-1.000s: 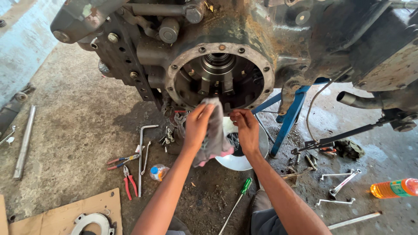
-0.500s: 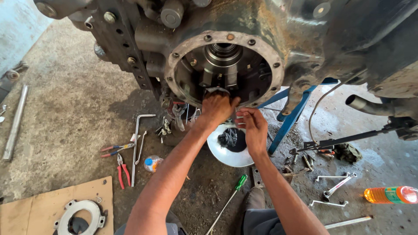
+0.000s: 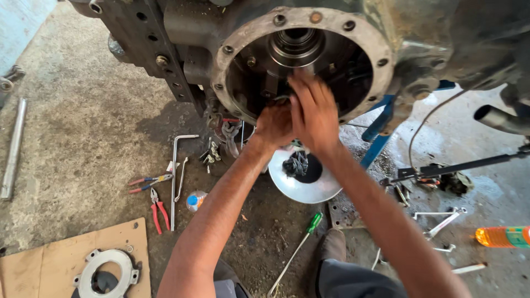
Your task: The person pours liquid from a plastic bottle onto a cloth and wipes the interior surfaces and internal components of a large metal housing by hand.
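Both hands reach into the round, bolt-ringed opening of the dark, greasy cast-metal housing [image 3: 301, 60]. The left hand [image 3: 274, 124] sits at the opening's lower rim, fingers curled; what it grips I cannot tell. The right hand [image 3: 313, 113] lies just beside it, fingers spread flat, clamped on nothing visible. Directly below the housing a shiny round metal bowl [image 3: 301, 190] rests on the floor, and a green-handled screwdriver [image 3: 309, 229] lies just below that.

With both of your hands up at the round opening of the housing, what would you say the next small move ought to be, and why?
Probably steady the left hand on the lower rim of the round opening and work the right hand slightly deeper toward the central hub, since both hands sit just below it. Motion blur hides what they hold.
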